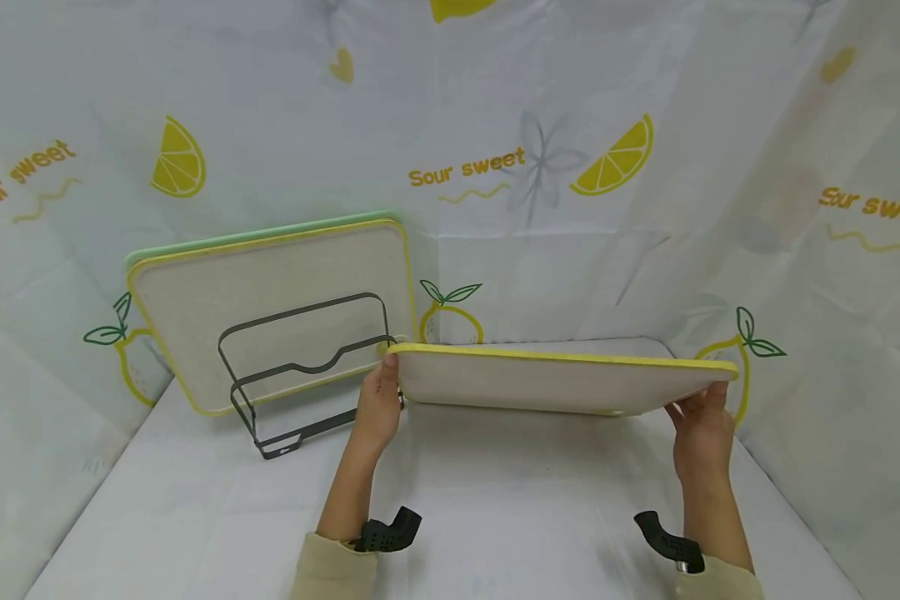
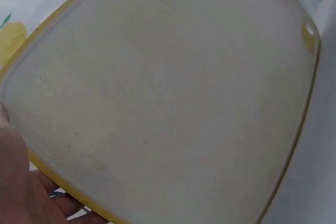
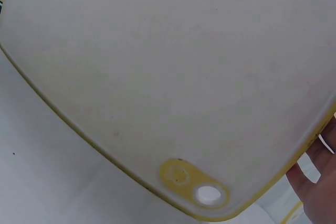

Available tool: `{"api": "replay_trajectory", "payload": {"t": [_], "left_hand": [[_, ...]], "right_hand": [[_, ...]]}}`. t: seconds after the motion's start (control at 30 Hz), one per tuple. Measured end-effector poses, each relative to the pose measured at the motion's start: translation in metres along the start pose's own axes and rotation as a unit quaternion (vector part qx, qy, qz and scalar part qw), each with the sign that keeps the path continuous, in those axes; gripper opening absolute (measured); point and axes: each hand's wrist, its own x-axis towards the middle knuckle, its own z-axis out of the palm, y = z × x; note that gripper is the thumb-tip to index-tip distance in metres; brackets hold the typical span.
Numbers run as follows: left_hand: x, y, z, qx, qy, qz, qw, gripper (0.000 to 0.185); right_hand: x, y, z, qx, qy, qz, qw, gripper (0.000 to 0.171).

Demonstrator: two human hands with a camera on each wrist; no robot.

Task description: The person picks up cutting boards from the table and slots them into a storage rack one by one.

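Two hands hold yellow-rimmed cutting board (image 1: 555,383) nearly flat above white worktop (image 1: 450,500) (underside faces camera). Left hand (image 1: 378,404) grips left end, right hand (image 1: 701,429) grips right end. Wire rack (image 1: 307,371) at left carries two more boards (image 1: 270,292), upright

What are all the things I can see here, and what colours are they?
Held cutting board: one, white with yellow rim, lifted nearly flat above the table, a hand at each end.
Standing cutting boards: two, one yellow-rimmed in front, one green-rimmed behind, upright in the rack.
Rack: one, dark wire, on the table at left.
Table: one, white cover.
Backdrop cloth: white with lemon prints and "Sour sweet".
Left hand: grips the held board's left end.
Right hand: grips its right end.
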Motion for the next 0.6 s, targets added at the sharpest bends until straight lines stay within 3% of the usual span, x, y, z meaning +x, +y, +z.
{"api": "replay_trajectory", "payload": {"t": [0.27,0.47,0.6], "left_hand": [[-0.001,0.006,0.000,-0.022,-0.009,-0.023,0.9995,0.083],[0.001,-0.004,0.005,-0.045,-0.008,-0.012,0.9989,0.078],[0.002,-0.012,0.007,-0.037,0.002,-0.026,0.9990,0.072]], "right_hand": [[-0.003,-0.007,0.006,-0.041,0.033,0.011,0.999,0.054],[-0.005,-0.013,0.006,-0.076,0.031,0.034,0.996,0.055],[-0.006,-0.013,0.006,-0.071,0.027,0.038,0.996,0.054]]}}
